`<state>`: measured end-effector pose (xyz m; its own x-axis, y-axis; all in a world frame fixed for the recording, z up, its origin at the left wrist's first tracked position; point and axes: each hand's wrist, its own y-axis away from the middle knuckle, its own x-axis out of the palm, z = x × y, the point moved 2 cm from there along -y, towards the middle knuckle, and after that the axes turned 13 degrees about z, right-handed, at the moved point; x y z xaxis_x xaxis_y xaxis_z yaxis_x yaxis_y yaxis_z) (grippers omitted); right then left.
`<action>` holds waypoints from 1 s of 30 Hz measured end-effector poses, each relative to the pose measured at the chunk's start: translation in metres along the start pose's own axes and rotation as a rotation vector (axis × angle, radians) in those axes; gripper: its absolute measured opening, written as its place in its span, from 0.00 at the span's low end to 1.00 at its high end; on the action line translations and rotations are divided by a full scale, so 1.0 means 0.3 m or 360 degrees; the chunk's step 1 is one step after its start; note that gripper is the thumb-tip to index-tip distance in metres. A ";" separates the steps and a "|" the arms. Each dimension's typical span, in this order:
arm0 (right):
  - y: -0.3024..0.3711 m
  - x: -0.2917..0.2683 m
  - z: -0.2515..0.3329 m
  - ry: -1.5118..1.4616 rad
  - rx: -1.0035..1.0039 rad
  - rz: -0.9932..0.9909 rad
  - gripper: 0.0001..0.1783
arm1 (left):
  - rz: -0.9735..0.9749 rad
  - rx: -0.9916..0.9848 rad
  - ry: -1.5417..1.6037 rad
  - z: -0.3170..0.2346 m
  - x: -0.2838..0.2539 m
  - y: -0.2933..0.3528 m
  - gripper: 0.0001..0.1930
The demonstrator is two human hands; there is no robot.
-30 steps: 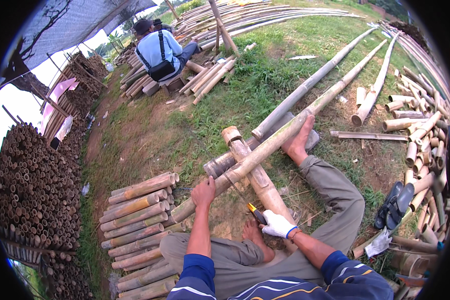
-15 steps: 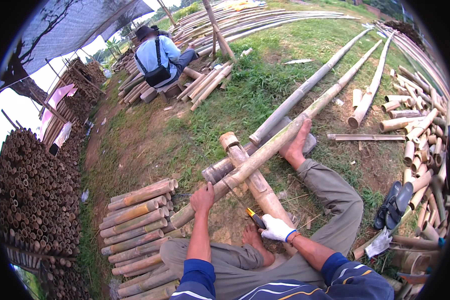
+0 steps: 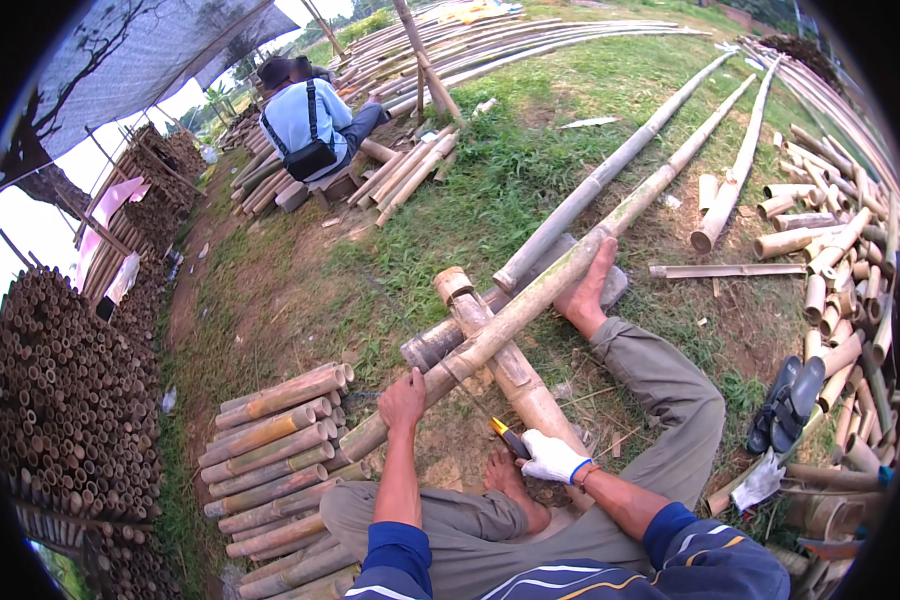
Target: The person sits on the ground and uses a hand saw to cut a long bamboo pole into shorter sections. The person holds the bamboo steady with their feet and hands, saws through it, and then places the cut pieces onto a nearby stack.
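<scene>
My left hand [image 3: 402, 399], bare, is wrapped round a long bamboo pole [image 3: 530, 298] near its lower end. In a white glove, my right hand [image 3: 552, 457] grips the yellow and black handle of a hand saw [image 3: 508, 436]. The thin saw blade lies across the pole just right of my left hand. Beneath, the pole rests over a thick bamboo support [image 3: 532, 397] and a shorter dark bamboo piece [image 3: 432, 345]. My bare right foot [image 3: 590, 287] presses against the pole farther up.
Cut bamboo lengths [image 3: 280, 440] are stacked at my left, beside a tall pile of bamboo [image 3: 70, 400]. Loose pieces [image 3: 835, 265], black sandals [image 3: 787, 405] and a white glove [image 3: 759, 483] lie right. Another person [image 3: 315, 125] sits ahead at left. Another pole [image 3: 610, 175] lies alongside mine.
The view has shifted slightly. My hands, the saw and the pole keep nearly the same places, and the left hand stays on the pole.
</scene>
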<state>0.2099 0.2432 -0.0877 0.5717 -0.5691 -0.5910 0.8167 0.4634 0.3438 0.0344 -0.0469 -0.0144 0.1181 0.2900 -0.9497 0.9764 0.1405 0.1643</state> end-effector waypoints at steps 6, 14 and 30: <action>0.005 -0.003 0.000 -0.0005 -0.0043 -0.0015 0.28 | -0.0010 -0.0003 -0.0006 0.004 0.004 0.000 0.31; -0.005 0.004 -0.008 0.0012 -0.0051 -0.0006 0.27 | -0.0033 0.0038 -0.0037 0.008 0.005 -0.001 0.31; -0.006 0.006 -0.009 0.0010 -0.0053 -0.0017 0.27 | -0.0013 0.0014 -0.0034 0.003 0.002 -0.001 0.32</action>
<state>0.2093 0.2432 -0.0914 0.5624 -0.5700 -0.5991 0.8197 0.4796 0.3132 0.0344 -0.0477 -0.0153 0.1136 0.2685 -0.9566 0.9789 0.1346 0.1540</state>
